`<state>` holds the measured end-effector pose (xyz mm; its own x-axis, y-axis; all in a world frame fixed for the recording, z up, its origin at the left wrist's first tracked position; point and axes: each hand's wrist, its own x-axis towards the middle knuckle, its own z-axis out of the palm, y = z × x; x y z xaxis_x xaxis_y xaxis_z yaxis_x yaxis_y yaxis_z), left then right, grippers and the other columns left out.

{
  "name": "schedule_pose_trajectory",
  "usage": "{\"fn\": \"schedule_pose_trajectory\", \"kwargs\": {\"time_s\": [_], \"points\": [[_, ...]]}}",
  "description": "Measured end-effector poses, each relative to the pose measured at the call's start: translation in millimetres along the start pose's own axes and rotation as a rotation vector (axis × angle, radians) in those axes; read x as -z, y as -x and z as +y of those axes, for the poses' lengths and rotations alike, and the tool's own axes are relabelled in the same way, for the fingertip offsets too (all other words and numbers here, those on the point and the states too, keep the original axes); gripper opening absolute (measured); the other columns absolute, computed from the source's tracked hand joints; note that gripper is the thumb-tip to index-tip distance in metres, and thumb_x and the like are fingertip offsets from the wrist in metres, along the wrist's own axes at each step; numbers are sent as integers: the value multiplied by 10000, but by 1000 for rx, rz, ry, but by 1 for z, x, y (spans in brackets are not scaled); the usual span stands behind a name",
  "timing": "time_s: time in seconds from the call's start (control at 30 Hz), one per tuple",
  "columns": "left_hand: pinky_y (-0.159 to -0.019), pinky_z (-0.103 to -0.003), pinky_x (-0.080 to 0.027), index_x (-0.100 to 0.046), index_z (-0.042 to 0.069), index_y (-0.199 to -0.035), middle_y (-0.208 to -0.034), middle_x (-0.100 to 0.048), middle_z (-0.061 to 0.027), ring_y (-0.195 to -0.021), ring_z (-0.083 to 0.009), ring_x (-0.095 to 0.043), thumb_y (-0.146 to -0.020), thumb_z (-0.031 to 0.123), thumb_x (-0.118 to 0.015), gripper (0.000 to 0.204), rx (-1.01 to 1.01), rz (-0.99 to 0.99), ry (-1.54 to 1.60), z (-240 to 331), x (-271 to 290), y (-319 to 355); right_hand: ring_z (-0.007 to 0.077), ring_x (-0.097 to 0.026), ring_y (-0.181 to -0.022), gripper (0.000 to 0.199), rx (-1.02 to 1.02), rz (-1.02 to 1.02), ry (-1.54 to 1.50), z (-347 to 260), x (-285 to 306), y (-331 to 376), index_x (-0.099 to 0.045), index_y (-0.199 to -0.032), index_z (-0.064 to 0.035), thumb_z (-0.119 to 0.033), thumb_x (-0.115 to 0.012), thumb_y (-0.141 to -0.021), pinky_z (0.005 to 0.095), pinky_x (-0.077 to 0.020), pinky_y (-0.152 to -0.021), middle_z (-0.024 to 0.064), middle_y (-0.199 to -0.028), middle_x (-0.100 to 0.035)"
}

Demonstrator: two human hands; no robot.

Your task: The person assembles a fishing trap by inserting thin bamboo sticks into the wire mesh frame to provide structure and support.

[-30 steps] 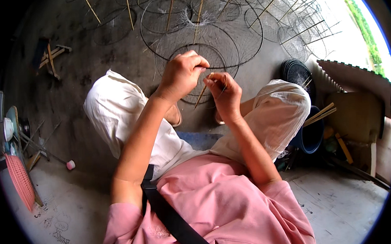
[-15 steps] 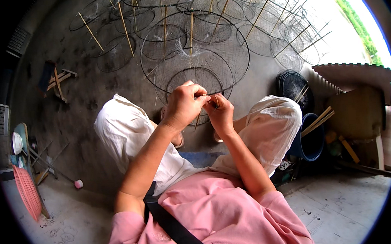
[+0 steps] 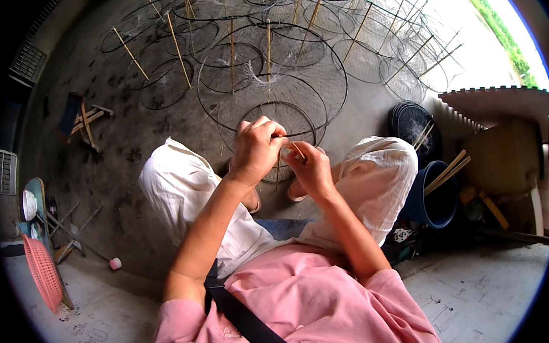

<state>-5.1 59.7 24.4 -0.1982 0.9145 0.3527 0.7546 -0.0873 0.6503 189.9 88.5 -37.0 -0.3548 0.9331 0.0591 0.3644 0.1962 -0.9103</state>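
Over my knees, my left hand (image 3: pixel 256 151) is closed in a pinch at the near edge of a black hooped net cage (image 3: pixel 346 85), close to a small orange-brown tip between its fingers. Just to the right, my right hand (image 3: pixel 312 171) has its thumb and fingers pressed together on a thin brown stick (image 3: pixel 298 150), its end slanting up toward the left fingertips. The hands are almost touching. A slim upright rod (image 3: pixel 278 171) shows below them, in front of a smaller hoop (image 3: pixel 314 124). What exactly the left fingers grip is hidden.
More hooped nets with bamboo sticks (image 3: pixel 179 47) spread across the floor ahead. At right stand a stack of black round nets (image 3: pixel 401 126) and a blue bucket (image 3: pixel 415 203) with sticks (image 3: pixel 449 173). A folding stool (image 3: pixel 85 121) and pink basket (image 3: pixel 41 267) are at left.
My right hand has turned and its fingers have opened out slightly, bringing the thin brown stick into clearer view. The left hand keeps its pinch, shifted a little.
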Motion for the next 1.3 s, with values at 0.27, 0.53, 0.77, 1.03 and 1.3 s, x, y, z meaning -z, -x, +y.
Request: {"fn": "schedule_pose_trajectory", "kwargs": {"time_s": [0.27,0.53,0.77,1.03,1.3], "points": [[-845,-417,-567,-820,109,-969,-1027,-783,-17,-954,-281,-747,-915,162,-940,142,-126,-2,-319,25,4,1,69,-583,-695,179,-282,158,-676,-17,175,-59,-800,-1301,-83,-218,-749,-1196,251,-480,-615,29,-1034,-754],[-732,-370,-636,-879,46,-1133,-920,-869,-120,-783,-210,-838,-1002,91,-880,139,431,-160,595,-11,0,18,228,-686,-907,238,677,187,114,-149,28,-107,-744,-1310,-101,-83,-751,-1072,372,-565,-784,82,-1046,-703],[-798,-281,-658,-853,-13,-1147,-1032,-864,-17,-926,-64,-786,-1054,-56,-832,105,222,-215,623,-59,5,42,293,-717,-1036,403,818,7,658,-56,-13,-46,-704,-1327,-86,-208,-781,-951,447,-561,-893,78,-1135,-697],[-776,-309,-663,-838,-46,-1174,-1052,-866,-106,-890,-119,-830,-1040,-2,-867,144,284,-151,725,-57,-4,51,319,-741,-944,361,636,132,616,-27,-9,-14,-723,-1341,-114,-99,-809,-991,464,-599,-819,77,-1068,-715],[-827,-301,-630,-850,-5,-1158,-1017,-852,-65,-939,-101,-766,-1029,-58,-853,140,181,-119,500,-45,8,56,244,-744,-888,455,727,57,444,-48,-25,3,-796,-1438,-111,-166,-869,-992,385,-617,-734,43,-1016,-710]]}}
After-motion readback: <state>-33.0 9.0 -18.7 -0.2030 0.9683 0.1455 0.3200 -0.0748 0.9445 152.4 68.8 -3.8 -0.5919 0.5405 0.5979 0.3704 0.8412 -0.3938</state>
